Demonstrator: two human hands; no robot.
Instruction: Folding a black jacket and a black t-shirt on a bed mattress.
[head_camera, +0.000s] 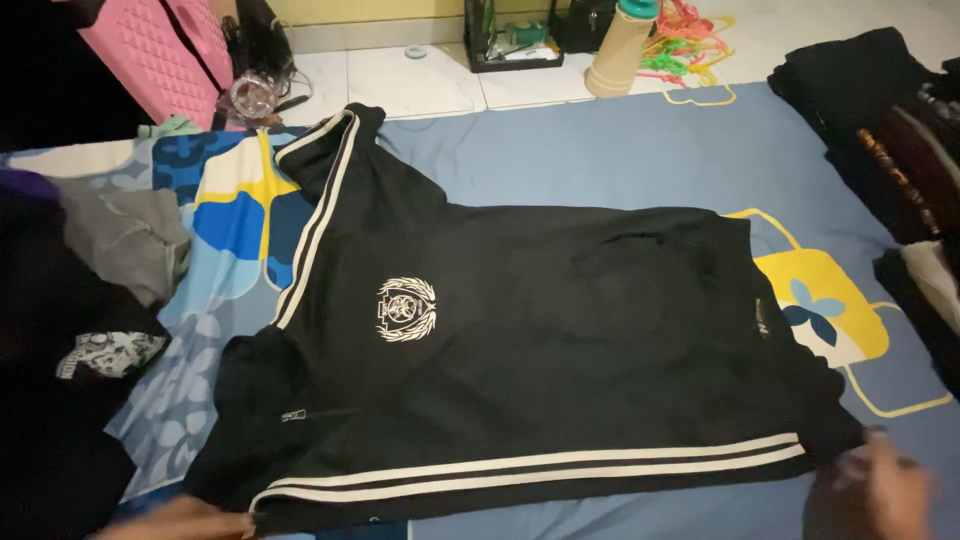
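A black jacket (540, 330) with white stripes along the sleeves and a white crest on the chest lies spread flat across a blue patterned sheet (620, 150). My left hand (175, 520) rests at the bottom left, on the jacket's collar end by the near sleeve. My right hand (885, 490), blurred, sits at the bottom right, at the cuff end of the striped near sleeve. Whether either hand pinches the cloth is hard to see.
Dark and grey clothes (100, 300) are heaped at the left. Folded dark garments (890, 130) are stacked at the right. Beyond the sheet on the tiled floor are a pink case (160, 50), a beige flask (620, 50), coloured hangers (690, 40) and a black rack (510, 40).
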